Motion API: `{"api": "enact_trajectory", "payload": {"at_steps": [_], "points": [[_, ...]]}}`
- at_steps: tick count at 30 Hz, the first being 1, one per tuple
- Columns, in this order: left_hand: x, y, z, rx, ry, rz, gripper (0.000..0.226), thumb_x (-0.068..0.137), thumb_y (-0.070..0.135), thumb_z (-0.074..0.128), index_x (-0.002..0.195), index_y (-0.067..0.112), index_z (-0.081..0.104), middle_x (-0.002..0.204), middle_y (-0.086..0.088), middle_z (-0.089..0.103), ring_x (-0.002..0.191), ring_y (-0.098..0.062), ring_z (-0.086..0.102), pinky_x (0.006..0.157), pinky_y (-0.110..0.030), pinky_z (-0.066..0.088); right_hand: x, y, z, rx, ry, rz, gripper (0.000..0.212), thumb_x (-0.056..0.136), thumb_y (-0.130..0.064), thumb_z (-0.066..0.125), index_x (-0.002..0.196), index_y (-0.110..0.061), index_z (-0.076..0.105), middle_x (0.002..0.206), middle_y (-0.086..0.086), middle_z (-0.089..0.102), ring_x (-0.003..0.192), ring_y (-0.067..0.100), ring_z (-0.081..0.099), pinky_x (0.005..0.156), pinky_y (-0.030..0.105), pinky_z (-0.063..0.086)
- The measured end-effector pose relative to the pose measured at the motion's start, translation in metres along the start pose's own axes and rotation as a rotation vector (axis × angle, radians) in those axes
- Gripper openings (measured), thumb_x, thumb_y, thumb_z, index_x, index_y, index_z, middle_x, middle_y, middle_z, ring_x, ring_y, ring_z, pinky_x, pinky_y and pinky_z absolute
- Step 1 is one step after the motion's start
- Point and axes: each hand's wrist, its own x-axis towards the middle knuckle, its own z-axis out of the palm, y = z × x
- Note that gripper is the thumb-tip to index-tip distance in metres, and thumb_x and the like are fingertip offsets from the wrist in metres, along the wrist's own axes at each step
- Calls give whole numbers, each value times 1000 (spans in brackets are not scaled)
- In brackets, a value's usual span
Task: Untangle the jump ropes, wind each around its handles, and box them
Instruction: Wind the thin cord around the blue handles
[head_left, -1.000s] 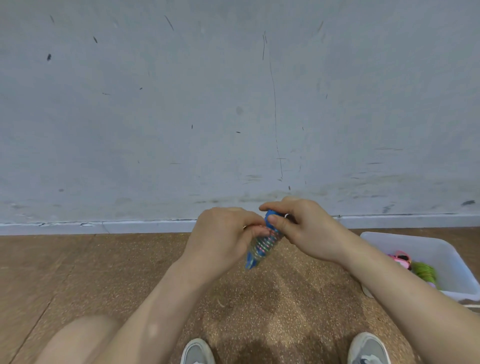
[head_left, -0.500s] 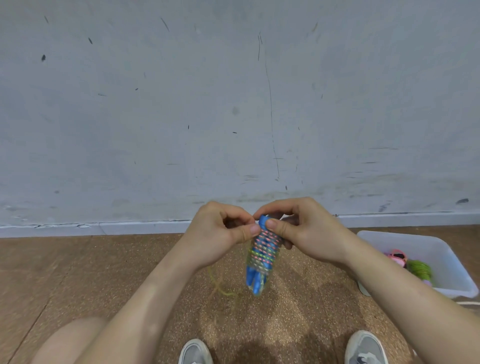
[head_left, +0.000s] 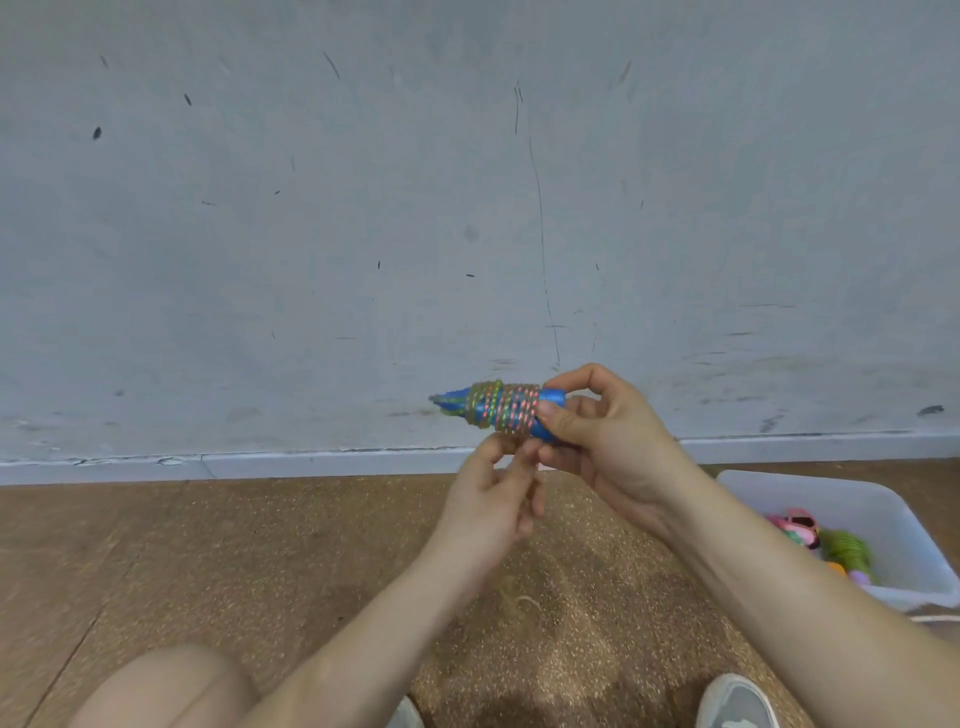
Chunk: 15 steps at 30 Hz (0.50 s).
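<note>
The right hand (head_left: 608, 436) held the blue plastic jump-rope handles (head_left: 551, 399) at one end, with the thumb and the curled fingers closed around them. The handles lay almost horizontal in the air in front of the grey scratched wall (head_left: 363, 208), their pointed end toward the left. The speckled green, pink and orange rope (head_left: 506, 410) was wound in many tight turns around them. The left hand (head_left: 493, 499) was just under the bundle with its fingers curled upward. Whether it pinched anything could not be seen. To the right, on the brown cork floor (head_left: 260, 545), stood a white plastic box (head_left: 852, 499) with a pink bundle (head_left: 797, 522) and a green bundle (head_left: 849, 551) inside.
</note>
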Motion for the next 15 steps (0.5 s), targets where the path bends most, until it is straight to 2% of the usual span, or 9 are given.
{"api": "enact_trajectory", "payload": {"at_steps": [2, 5, 6, 7, 9, 10, 12, 15], "points": [[-4, -6, 4, 445, 23, 194, 12, 99, 30, 44, 94, 21, 52, 54, 3, 53, 43, -11, 44, 46, -27, 33, 4, 4, -2, -280, 142, -100, 17, 87, 1, 66, 91, -10, 53, 75, 11, 62, 48, 20, 59, 44, 23, 46], [-6, -1, -6, 1209, 93, 442, 16, 97, 36, 41, 102, 25, 52, 74, -2, 66, 69, -26, 62, 57, -37, 39, 5, 10, -6, -471, 176, -145, 18, 86, -2, 67, 88, -11, 53, 72, 9, 58, 40, 17, 54, 39, 22, 38], [-5, 3, -10, 1367, 140, 526, 14, 95, 35, 45, 100, 24, 54, 77, -3, 67, 71, -28, 63, 55, -35, 39, 5, 12, -6, -503, 172, -143, 17, 86, -3, 68, 88, -12, 53, 71, 8, 58, 40, 17, 53, 39, 23, 38], [-6, 7, -13, 1490, 158, 605, 10, 89, 33, 56, 91, 23, 58, 71, -2, 66, 63, -27, 64, 49, -33, 38, 5, 12, -7, -528, 173, -138, 17, 86, -5, 68, 87, -12, 53, 69, 7, 57, 40, 18, 54, 40, 25, 38], [-8, 9, -16, 1601, 158, 738, 17, 71, 27, 76, 74, 22, 60, 54, 1, 58, 42, -23, 56, 37, -26, 30, 7, 10, -8, -538, 186, -118, 17, 85, -7, 70, 89, -11, 54, 65, 6, 57, 41, 19, 56, 41, 26, 40], [-7, 9, -16, 1603, 165, 806, 19, 66, 25, 79, 75, 22, 63, 51, 2, 55, 38, -21, 53, 36, -24, 27, 7, 8, -9, -527, 191, -104, 17, 84, -6, 70, 90, -8, 54, 63, 7, 56, 41, 19, 56, 40, 25, 40], [-7, 9, -19, 1576, 152, 895, 26, 64, 22, 79, 88, 24, 68, 52, 4, 53, 39, -20, 51, 38, -22, 21, 7, 6, -10, -518, 184, -77, 19, 83, -5, 72, 91, -4, 55, 58, 9, 56, 39, 19, 55, 38, 24, 40], [-4, 14, -29, 1548, 111, 1002, 24, 66, 26, 82, 86, 27, 68, 58, 5, 51, 48, -19, 50, 40, -24, 22, 5, 4, -9, -571, 142, -52, 18, 82, -5, 73, 91, -2, 58, 53, 7, 58, 40, 20, 55, 38, 25, 41]]}}
